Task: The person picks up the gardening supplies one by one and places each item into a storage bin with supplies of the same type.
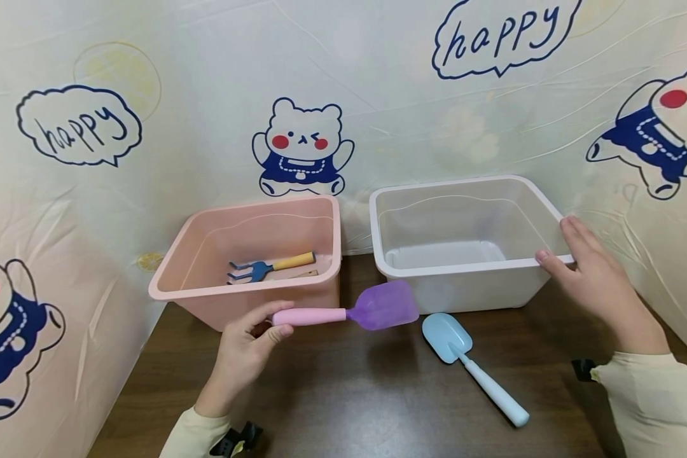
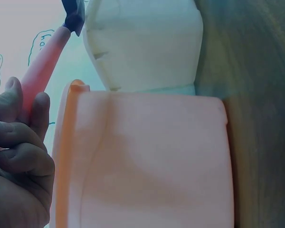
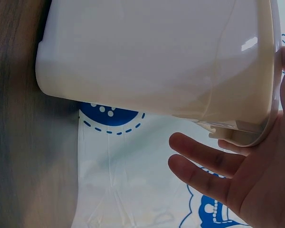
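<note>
Purple shovel point(image 1: 356, 314), held up near the camera in front of the pink bin point(image 1: 212, 310), its handle end pinched by the left hand point(image 1: 243, 348), that grip closed on it. Right hand point(image 1: 598, 277): grip spread, thumb and fingers resting at the near right rim corner of the white bin point(image 1: 464, 292). Pale blue shovel point(image 1: 475, 371) on worktop point(image 1: 338, 394) before white bin; blue fork point(image 1: 260, 272), yellow-handled, inside pink bin

"happy" in left speech bubble point(image 1: 80, 126), again in upper-right bubble point(image 1: 504, 39), both on backdrop point(image 1: 383, 95).
</note>
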### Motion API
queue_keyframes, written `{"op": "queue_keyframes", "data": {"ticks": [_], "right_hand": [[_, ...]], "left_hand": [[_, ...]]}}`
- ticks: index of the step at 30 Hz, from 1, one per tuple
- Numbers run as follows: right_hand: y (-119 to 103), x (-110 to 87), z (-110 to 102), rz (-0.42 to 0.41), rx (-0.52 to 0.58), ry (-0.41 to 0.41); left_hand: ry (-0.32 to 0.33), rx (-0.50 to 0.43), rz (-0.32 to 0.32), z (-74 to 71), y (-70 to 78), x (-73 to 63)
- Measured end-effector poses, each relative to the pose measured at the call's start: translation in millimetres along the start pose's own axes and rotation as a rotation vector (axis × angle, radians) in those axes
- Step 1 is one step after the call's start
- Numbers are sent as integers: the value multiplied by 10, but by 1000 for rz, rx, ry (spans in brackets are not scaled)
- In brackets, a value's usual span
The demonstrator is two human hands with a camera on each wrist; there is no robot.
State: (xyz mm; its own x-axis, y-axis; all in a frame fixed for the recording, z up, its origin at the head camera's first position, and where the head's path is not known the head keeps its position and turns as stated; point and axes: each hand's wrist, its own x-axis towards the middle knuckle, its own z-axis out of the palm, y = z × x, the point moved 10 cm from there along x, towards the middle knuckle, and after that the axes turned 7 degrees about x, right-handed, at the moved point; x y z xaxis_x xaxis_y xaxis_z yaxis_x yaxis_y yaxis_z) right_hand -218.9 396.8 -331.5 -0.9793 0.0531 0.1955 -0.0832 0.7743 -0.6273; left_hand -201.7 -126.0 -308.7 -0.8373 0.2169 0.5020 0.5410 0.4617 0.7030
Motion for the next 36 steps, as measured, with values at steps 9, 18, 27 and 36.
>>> {"op": "queue_keyframes", "data": {"ticks": [9,18,27,36], "right_hand": [[-8,-4,-7,-3,0,8],[3,-5,-4,8,8,2],[1,-8,-14,4,8,8],[-10,-3,-13,0,4,8]], "left_hand": [[-2,-1,-27,-32,-14,76],[15,0,24,-58,31,133],[48,4,29,-81,60,180],[58,31,-2,-65,33,206]]}}
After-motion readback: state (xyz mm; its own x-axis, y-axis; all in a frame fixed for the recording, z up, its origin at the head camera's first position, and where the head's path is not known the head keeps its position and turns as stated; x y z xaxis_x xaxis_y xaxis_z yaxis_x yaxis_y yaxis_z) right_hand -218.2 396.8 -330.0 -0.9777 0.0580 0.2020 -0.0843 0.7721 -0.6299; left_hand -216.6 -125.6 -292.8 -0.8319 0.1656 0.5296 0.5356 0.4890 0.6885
